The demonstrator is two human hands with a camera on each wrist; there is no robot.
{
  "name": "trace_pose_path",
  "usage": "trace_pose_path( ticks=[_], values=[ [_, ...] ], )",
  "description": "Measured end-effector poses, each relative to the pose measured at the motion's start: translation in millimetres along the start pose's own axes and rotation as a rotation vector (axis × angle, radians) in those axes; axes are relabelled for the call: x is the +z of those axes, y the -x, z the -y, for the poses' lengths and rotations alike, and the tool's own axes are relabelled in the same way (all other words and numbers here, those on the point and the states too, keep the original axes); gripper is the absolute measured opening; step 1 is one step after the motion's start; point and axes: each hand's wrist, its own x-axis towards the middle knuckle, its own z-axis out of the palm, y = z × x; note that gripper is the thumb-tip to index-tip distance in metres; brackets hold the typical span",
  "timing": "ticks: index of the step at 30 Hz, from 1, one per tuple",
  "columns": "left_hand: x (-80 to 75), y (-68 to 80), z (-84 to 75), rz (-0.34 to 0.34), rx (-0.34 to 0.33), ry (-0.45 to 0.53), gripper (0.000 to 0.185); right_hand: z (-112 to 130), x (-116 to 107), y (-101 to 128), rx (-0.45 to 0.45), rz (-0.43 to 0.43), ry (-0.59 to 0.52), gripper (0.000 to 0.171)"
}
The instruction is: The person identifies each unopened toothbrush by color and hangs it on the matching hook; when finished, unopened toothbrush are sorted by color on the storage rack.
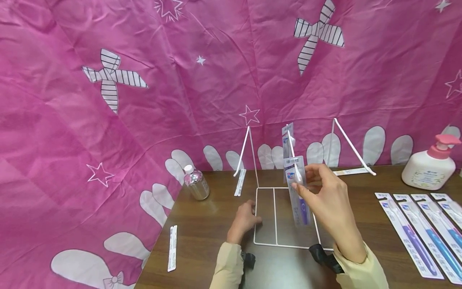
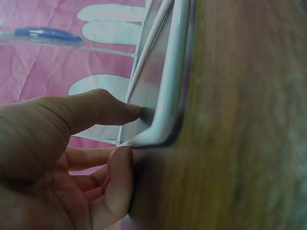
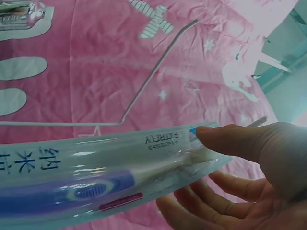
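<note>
Right hand (image 1: 330, 200) pinches a packaged purple toothbrush (image 1: 298, 188) by its top end, thumb and forefinger on the card, other fingers loosely spread; pack hangs upright above the white wire rack (image 1: 285, 218), right at the tip of the rack's middle hook (image 1: 293, 154). Another pack (image 1: 287, 138) already hangs further back on that same hook. In the right wrist view the thumb (image 3: 230, 139) presses the clear blister of the toothbrush (image 3: 96, 184), fingers underneath, and a bare wire hook (image 3: 158, 67) shows against the pink cloth. Left hand (image 1: 245, 218) rests on the table (image 1: 202, 241) at the rack's front left corner, fingers curled against the base wire; the left wrist view shows a fingertip (image 2: 129, 111) touching the white frame (image 2: 168, 96) and lower fingers tucked under its corner, so it grips the rack base. Rack's left hook (image 1: 243, 154) and right hook (image 1: 351, 146) are bare. To the right on the table lie four more toothbrush packs (image 1: 422, 233) side by side, purple one nearest the rack. Pump bottle (image 1: 429, 164) with pink top at far right back. Small clear bottle (image 1: 196, 182) at back left by the pink backdrop (image 1: 144, 80). White label strip (image 1: 172, 248) near the table's left edge, another strip (image 1: 240, 182) under the left hook.
</note>
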Motion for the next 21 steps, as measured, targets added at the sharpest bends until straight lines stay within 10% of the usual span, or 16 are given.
trace_pose_path(
  ticks=[21],
  values=[
    [-0.2, 2.4, -1.7, -0.005, 0.013, 0.024, 0.050, -34, 29, -34, -0.017, -0.092, -0.063, 0.038]
  ],
)
